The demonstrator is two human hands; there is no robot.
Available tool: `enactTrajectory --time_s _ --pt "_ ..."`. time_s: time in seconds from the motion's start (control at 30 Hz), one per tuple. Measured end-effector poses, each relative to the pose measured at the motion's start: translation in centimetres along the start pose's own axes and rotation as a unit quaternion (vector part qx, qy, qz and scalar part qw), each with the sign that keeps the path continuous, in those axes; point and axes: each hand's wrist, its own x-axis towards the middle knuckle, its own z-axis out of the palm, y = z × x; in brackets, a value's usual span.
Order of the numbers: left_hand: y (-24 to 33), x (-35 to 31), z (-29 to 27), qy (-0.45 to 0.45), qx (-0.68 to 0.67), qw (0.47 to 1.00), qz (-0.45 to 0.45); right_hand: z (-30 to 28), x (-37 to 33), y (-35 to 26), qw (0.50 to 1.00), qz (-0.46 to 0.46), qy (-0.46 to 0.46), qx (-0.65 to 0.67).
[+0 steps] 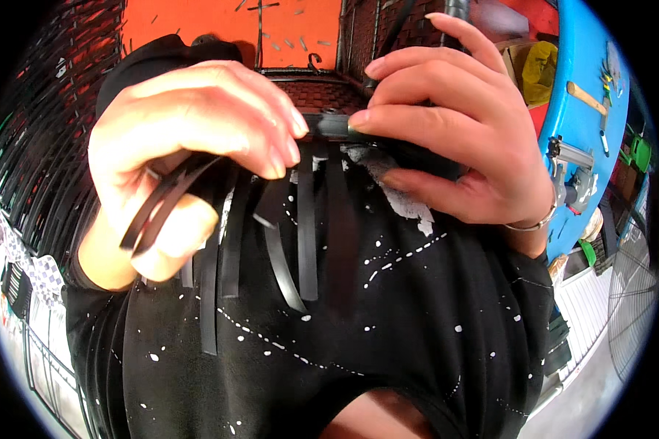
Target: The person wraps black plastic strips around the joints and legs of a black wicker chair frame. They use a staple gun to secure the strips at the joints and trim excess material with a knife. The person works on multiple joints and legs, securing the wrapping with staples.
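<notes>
A dark bar (329, 126) with black strip wrapped over it runs crosswise between my hands, in front of a dark woven panel. My left hand (190, 124) is closed, its fingertips pressed at the bar's left part; a folded black flat strip (170, 201) sticks out from its palm. With finger and thumb on either side of the dark rim, my right hand (447, 124) grips it, its upper fingers raised apart. Several loose strip ends (307, 234) hang below the bar against a black, white-speckled shirt (417, 314). What lies beneath the left fingers is hidden.
An orange surface (190, 29) strewn with dark scraps lies beyond the weave. At right stands a blue table (575, 132) bearing a wooden-handled tool (587, 98) and a metal clamp-like device (575, 168). A yellow bag (540, 69) sits beside it. Many dark strips (44, 161) fill the left.
</notes>
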Motion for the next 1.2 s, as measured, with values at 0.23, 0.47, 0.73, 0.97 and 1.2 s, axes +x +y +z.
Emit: enactTrajectory --time_s 0.23,0.47,0.73,0.97,1.2 --pt "-0.8 0.7 0.8 -0.048 0.007 0.999 0.025 3.6 -0.9 -1.7 0.994 0.011 0.108 -0.033" --pt "-2.5 -0.2 -0.1 -0.08 -0.037 0.989 0.121 4.4 -0.6 -3.5 0.988 0.016 0.153 -0.032" --pt "-1.7 -0.2 -0.2 -0.123 -0.007 0.987 0.106 5.0 -1.2 -3.4 0.985 -0.017 0.144 0.093" --pt "-1.8 -0.1 -0.4 -0.142 -0.011 0.986 0.087 5.5 -0.7 -2.7 0.969 -0.022 0.136 0.204" --pt "-1.0 0.7 -1.3 -0.212 0.021 0.976 0.045 5.3 0.5 -3.7 0.969 0.003 0.13 0.211"
